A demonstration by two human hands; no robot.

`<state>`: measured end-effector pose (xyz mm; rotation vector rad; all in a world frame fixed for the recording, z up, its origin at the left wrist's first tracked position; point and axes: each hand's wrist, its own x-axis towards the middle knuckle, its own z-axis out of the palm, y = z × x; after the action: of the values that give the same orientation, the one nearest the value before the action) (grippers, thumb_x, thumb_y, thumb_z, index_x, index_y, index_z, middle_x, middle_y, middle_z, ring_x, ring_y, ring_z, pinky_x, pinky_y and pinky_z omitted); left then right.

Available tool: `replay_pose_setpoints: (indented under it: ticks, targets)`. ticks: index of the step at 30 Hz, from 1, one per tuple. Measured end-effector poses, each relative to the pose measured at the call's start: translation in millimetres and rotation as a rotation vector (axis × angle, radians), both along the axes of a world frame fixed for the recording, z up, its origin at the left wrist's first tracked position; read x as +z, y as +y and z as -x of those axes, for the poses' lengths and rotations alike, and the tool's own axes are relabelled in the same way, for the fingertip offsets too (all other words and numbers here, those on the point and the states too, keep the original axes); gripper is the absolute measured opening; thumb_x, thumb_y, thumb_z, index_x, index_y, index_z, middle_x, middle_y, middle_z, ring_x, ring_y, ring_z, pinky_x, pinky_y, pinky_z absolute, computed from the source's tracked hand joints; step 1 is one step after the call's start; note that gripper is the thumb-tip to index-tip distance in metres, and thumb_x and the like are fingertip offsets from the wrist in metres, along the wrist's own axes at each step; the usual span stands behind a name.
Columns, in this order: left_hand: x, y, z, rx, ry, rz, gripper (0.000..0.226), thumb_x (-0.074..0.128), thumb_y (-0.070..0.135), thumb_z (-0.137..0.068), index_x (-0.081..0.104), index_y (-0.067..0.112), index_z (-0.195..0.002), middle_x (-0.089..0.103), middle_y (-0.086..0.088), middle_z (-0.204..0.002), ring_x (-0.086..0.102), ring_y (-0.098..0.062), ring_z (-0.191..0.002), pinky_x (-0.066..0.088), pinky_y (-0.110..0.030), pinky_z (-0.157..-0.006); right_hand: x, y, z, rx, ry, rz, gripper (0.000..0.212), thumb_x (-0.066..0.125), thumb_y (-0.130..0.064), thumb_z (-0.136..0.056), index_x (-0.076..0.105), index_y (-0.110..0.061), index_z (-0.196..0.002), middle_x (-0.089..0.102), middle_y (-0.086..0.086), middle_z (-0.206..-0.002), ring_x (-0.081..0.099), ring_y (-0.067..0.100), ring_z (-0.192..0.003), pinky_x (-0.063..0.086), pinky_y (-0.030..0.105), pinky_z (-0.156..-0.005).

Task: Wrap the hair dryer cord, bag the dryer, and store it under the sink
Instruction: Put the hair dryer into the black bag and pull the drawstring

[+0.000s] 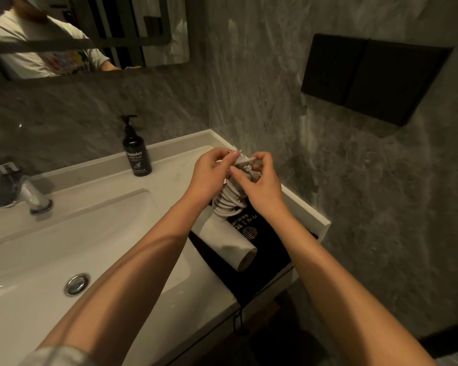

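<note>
Both the left hand and right hand pinched the cord end around the hair dryer; released loosely, the coils could unravel.

Both bare forearms reach from the near edge toward the far right, converging so the hands meet close together. The left hand is curled, palm turned right, its thumb and fingers pinched closed on the cord. The right hand sits just right of it, back facing up, fingers bent and closed on the same cord end, thumb pointing left toward the other hand. The wrists are nearly straight. A grey sleeve shows on the left upper arm.
</note>
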<state>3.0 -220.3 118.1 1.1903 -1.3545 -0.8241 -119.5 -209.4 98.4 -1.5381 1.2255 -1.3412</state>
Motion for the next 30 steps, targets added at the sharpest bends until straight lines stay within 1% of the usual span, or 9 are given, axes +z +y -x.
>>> replay_pose_setpoints:
  ticks: [3,6,12,15,19,21,24,27,30]
  targets:
    - [6,2,-3,-0.065,0.107,-0.038,0.018,0.056,0.018,-0.093,0.065,0.003,-0.092,0.066,-0.016,-0.089,0.065,-0.022,-0.087,0.056,-0.031,-0.074,-4,-1,-1,0.042,0.031,-0.005,0.048,0.079,-0.029,-0.073,0.042,-0.024,-0.103,0.068,0.009,-0.098,0.069,0.021,-0.084,0.056,0.036,-0.077]
    - [9,-1,-10,-0.093,0.073,-0.039,0.021,0.054,0.017,-0.095,0.062,-0.001,-0.101,0.065,-0.017,-0.094,0.065,-0.017,-0.086,0.057,-0.019,-0.068,-7,-5,0,0.115,0.009,0.003,0.047,0.078,-0.025,-0.073,0.044,-0.022,-0.106,0.069,0.011,-0.100,0.071,0.022,-0.087,0.057,0.043,-0.084]
    - [10,-3,-20,-0.101,0.040,-0.015,0.025,0.051,0.012,-0.096,0.060,-0.008,-0.108,0.064,-0.015,-0.095,0.064,-0.015,-0.086,0.056,-0.018,-0.076,-4,-13,1,0.258,-0.075,-0.005,0.040,0.068,-0.005,-0.082,0.043,-0.014,-0.113,0.063,0.021,-0.115,0.068,0.025,-0.095,0.055,0.035,-0.087]
    - [8,-4,-21,-0.068,-0.070,0.072,0.017,0.055,0.012,-0.094,0.064,-0.001,-0.101,0.066,-0.004,-0.087,0.062,-0.002,-0.079,0.051,-0.014,-0.078,-5,-15,2,0.275,-0.101,-0.024,0.038,0.065,-0.002,-0.084,0.043,-0.011,-0.114,0.061,0.024,-0.117,0.066,0.028,-0.099,0.053,0.035,-0.089]
    - [3,-5,-17,-0.040,-0.189,0.126,0.007,0.057,0.018,-0.092,0.063,0.014,-0.094,0.065,0.005,-0.082,0.061,-0.008,-0.080,0.052,-0.033,-0.083,-7,-15,5,0.278,-0.115,-0.054,0.040,0.063,0.000,-0.084,0.041,-0.010,-0.116,0.060,0.022,-0.118,0.064,0.028,-0.103,0.051,0.036,-0.092]
    - [2,-5,-13,-0.035,-0.179,0.131,0.006,0.059,0.021,-0.091,0.063,0.017,-0.092,0.066,0.002,-0.083,0.064,-0.017,-0.085,0.054,-0.043,-0.085,-5,-15,8,0.283,-0.105,-0.058,0.039,0.065,-0.003,-0.083,0.042,-0.012,-0.114,0.060,0.016,-0.115,0.063,0.022,-0.101,0.051,0.033,-0.090]
    - [4,-4,-12,-0.039,-0.141,0.117,0.006,0.060,0.019,-0.090,0.063,0.023,-0.086,0.066,0.000,-0.082,0.067,-0.025,-0.088,0.056,-0.049,-0.083,2,-13,9,0.216,-0.073,-0.030,0.029,0.066,-0.028,-0.081,0.052,-0.021,-0.105,0.064,0.000,-0.102,0.062,0.013,-0.095,0.049,0.030,-0.085]
    - [6,-5,-14,-0.051,-0.172,0.114,0.004,0.061,0.018,-0.090,0.064,0.018,-0.090,0.066,0.002,-0.082,0.066,-0.020,-0.084,0.056,-0.043,-0.084,12,-10,5,0.099,-0.010,0.032,0.017,0.054,-0.044,-0.090,0.060,-0.029,-0.094,0.066,-0.009,-0.089,0.063,0.010,-0.088,0.047,0.024,-0.076]
    - [6,-5,-16,-0.077,-0.124,0.093,0.008,0.060,0.015,-0.091,0.065,0.010,-0.096,0.066,0.003,-0.081,0.065,-0.006,-0.077,0.056,-0.029,-0.080,16,-14,5,0.093,0.053,0.040,0.016,0.053,-0.042,-0.091,0.061,-0.029,-0.095,0.066,-0.007,-0.089,0.062,0.009,-0.084,0.049,0.027,-0.073]
